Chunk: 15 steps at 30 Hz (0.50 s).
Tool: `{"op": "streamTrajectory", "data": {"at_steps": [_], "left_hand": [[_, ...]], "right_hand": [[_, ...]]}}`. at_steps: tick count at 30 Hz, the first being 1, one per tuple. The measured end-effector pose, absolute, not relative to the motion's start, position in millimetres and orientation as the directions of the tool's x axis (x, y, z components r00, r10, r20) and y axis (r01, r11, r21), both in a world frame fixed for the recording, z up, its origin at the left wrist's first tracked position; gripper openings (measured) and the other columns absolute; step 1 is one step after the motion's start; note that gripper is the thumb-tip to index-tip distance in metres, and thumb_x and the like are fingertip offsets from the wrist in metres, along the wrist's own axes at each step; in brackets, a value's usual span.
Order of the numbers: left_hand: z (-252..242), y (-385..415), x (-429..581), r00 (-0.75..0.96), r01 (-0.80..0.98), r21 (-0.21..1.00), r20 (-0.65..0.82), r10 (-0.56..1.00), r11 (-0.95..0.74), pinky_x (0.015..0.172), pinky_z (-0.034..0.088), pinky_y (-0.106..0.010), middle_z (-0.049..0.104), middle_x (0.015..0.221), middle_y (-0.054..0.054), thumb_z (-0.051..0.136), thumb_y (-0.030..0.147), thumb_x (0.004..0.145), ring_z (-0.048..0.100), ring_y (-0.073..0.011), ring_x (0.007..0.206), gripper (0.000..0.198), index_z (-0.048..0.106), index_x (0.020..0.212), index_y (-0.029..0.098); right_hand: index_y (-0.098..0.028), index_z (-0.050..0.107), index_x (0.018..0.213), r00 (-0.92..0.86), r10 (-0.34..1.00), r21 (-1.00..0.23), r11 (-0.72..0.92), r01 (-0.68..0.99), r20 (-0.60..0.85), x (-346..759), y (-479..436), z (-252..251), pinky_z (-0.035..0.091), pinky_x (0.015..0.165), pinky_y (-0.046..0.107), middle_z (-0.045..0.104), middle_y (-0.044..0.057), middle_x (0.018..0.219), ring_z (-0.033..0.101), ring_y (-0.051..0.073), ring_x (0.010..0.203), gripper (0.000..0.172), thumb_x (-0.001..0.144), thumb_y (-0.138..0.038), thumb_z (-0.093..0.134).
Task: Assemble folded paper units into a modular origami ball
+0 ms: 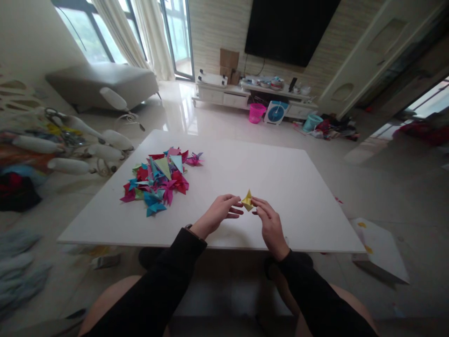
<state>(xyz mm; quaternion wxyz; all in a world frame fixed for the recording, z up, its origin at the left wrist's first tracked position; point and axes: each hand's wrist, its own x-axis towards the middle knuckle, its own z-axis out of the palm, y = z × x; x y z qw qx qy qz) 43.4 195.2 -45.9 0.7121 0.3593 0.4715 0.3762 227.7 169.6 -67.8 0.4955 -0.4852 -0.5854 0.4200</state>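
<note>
A small folded piece of yellow origami paper [248,202] with pointed tips is held over the white table [273,173]. My right hand [269,221] pinches its right side between thumb and fingers. Just to its left is my left hand [221,211], with its fingers spread and the fingertips close to the paper; whether they touch it I cannot tell. On the table's left part lies a loose pile of folded origami pieces [159,175], some shaped like cranes, in pink, red, blue, purple and pale green.
A lamp with several white shades [70,165] stands by the table's left edge. On the floor at the right lies a white box [380,248]. Beyond the table are a pink basket [257,113], a blue fan [276,113] and a low white cabinet [224,97].
</note>
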Motion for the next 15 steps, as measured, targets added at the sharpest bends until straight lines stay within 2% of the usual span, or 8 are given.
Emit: {"op": "streamTrajectory", "data": {"at_steps": [3, 6, 9, 12, 15], "left_hand": [[-43.9, 193.8, 54.8, 0.317, -0.346, 0.809, -0.376, 0.871, 0.475, 0.086, 0.057, -0.036, 0.071, 0.108, -0.013, 0.072, 0.037, 0.087, 0.072, -0.0216, 0.092, 0.027, 0.065, 0.099, 0.014], [-44.8, 196.6, 63.7, 0.312, -0.424, 0.771, -0.368, 0.876, 0.475, 0.088, 0.057, -0.037, 0.071, 0.098, -0.010, 0.077, 0.031, 0.083, 0.072, -0.0191, 0.086, 0.027, 0.064, 0.099, 0.014], [-47.0, 200.3, 69.9, 0.276, -0.440, 0.773, -0.367, 0.888, 0.456, 0.086, 0.057, -0.034, 0.071, 0.092, -0.007, 0.081, 0.030, 0.080, 0.071, -0.0157, 0.080, 0.029, 0.065, 0.100, 0.014], [-47.4, 201.8, 72.3, 0.266, -0.417, 0.790, -0.366, 0.892, 0.449, 0.080, 0.055, -0.030, 0.070, 0.092, -0.007, 0.082, 0.033, 0.078, 0.069, -0.0144, 0.078, 0.031, 0.067, 0.097, 0.014], [-46.6, 201.1, 70.3, 0.283, -0.365, 0.809, -0.375, 0.883, 0.461, 0.074, 0.052, -0.027, 0.070, 0.096, -0.008, 0.082, 0.037, 0.077, 0.066, -0.0132, 0.078, 0.031, 0.071, 0.095, 0.015]], "right_hand": [[-0.027, 0.073, 0.124, -0.073, 0.976, -0.953, 0.217, 0.211, 0.206, 232.9, 169.7, -64.5, 0.054, 0.096, 0.042, 0.062, 0.009, 0.140, 0.057, 0.027, 0.128, 0.034, 0.098, -0.038, 0.053], [-0.027, 0.071, 0.126, -0.098, 0.970, -0.938, 0.241, 0.248, 0.223, 234.3, 169.4, -62.1, 0.055, 0.096, 0.041, 0.060, 0.009, 0.142, 0.055, 0.027, 0.131, 0.034, 0.098, -0.036, 0.054], [-0.026, 0.070, 0.122, -0.085, 0.970, -0.937, 0.244, 0.251, 0.229, 234.3, 170.1, -59.8, 0.056, 0.093, 0.039, 0.063, 0.010, 0.138, 0.058, 0.026, 0.128, 0.031, 0.097, -0.033, 0.054], [-0.025, 0.063, 0.120, -0.029, 0.978, -0.962, 0.206, 0.180, 0.204, 236.1, 173.4, -59.6, 0.056, 0.090, 0.039, 0.067, 0.010, 0.129, 0.065, 0.025, 0.117, 0.027, 0.094, -0.031, 0.059], [-0.026, 0.056, 0.122, 0.004, 0.983, -0.977, 0.180, 0.117, 0.181, 239.5, 178.3, -60.1, 0.056, 0.087, 0.038, 0.065, 0.010, 0.132, 0.068, 0.024, 0.110, 0.037, 0.086, -0.023, 0.064]]}}
